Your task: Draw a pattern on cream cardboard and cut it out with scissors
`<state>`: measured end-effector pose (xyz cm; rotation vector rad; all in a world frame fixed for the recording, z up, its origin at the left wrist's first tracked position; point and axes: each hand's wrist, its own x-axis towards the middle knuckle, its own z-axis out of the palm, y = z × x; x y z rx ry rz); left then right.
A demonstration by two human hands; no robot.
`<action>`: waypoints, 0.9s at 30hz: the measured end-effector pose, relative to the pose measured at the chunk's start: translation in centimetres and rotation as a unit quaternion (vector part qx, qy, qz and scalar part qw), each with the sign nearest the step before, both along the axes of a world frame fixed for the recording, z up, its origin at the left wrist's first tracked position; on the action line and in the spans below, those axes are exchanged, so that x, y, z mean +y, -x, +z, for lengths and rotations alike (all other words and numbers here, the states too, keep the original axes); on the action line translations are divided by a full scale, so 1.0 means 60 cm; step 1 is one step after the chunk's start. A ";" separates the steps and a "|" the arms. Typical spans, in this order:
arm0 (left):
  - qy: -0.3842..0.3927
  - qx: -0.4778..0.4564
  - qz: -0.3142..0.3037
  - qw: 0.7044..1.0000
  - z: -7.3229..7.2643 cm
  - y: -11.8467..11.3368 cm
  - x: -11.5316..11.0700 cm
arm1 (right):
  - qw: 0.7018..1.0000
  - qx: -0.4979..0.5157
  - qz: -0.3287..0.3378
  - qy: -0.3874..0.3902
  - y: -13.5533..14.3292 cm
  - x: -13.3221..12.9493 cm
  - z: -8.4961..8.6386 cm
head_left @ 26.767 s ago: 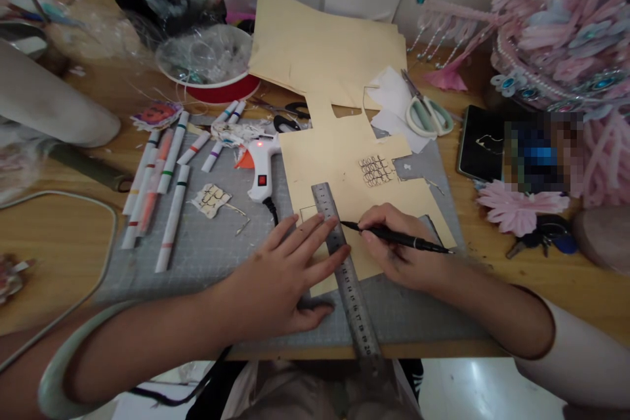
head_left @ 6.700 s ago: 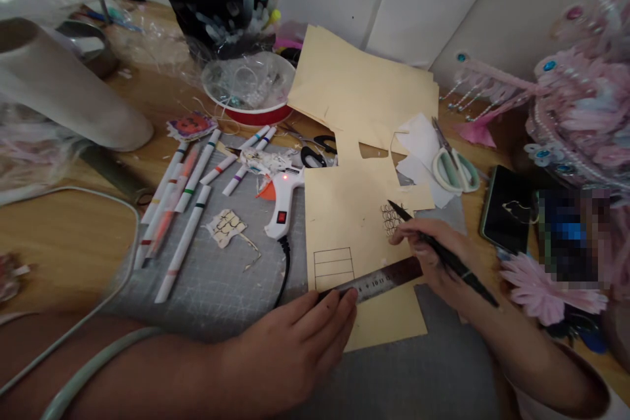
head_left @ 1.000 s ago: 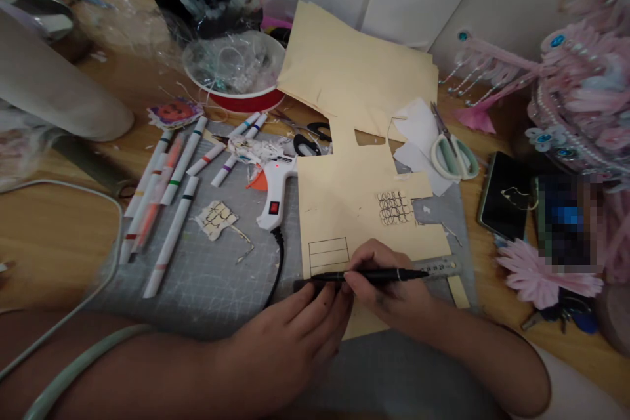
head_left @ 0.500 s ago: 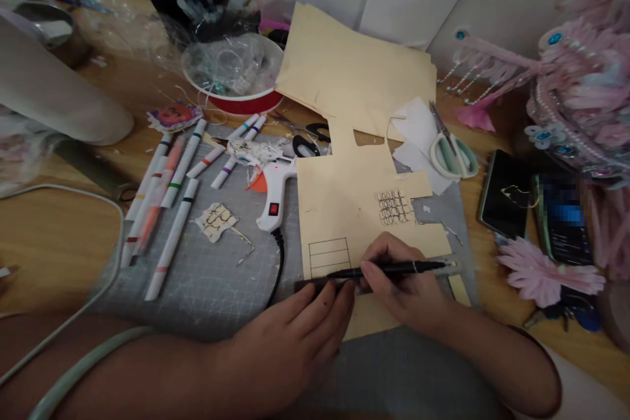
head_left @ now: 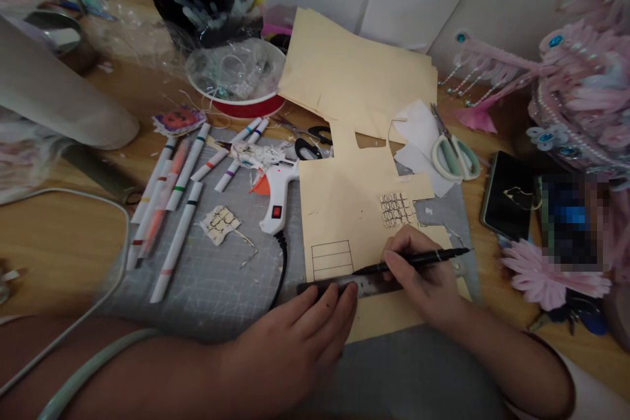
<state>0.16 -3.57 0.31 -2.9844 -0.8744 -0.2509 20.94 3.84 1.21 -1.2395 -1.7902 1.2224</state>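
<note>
My right hand (head_left: 423,279) is closed around a black pen (head_left: 418,258), its tip at the lower right corner of a small ruled rectangle (head_left: 333,258) drawn on cream card (head_left: 344,197). A dark metal ruler (head_left: 377,285) lies across the card just below that drawing. My left hand (head_left: 310,318) rests with outstretched fingers on the ruler's left part, pressing it down. Rows of looped scribbles (head_left: 395,210) mark the card above my right hand. Touching the card's left edge is a white glue gun (head_left: 276,200).
Several white markers (head_left: 176,243) and a small patterned scrap (head_left: 220,224) lie on the grey cutting mat (head_left: 236,302). Behind are a red-and-white bowl (head_left: 249,107) and stacked card (head_left: 364,65). Green-handled scissors (head_left: 455,156), a phone (head_left: 509,193) and pink ornaments (head_left: 571,92) are at right.
My right hand has slid the pen rightward along the ruler's upper edge, to the drawn rectangle's right corner. A line now shows along the rectangle's bottom. My left hand stays on the ruler.
</note>
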 end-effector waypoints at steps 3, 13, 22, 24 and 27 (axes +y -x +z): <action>-0.001 -0.001 0.002 1.000 0.000 -0.001 0.001 | 1.000 0.002 0.000 -0.002 -0.002 0.000 -0.002; 0.013 0.002 -0.001 1.000 0.006 0.000 0.003 | 0.991 0.030 -0.124 -0.042 -0.015 0.015 0.010; 0.048 -0.005 -0.120 0.992 0.021 0.006 0.008 | 0.987 -0.057 -0.146 0.040 -0.018 0.109 0.014; 0.054 -0.012 -0.134 0.989 0.022 0.006 0.008 | 0.988 -0.047 -0.144 0.003 -0.019 0.113 0.005; 0.060 -0.014 -0.141 0.988 0.020 0.006 0.008 | 0.988 -0.029 -0.134 -0.074 -0.018 0.109 0.003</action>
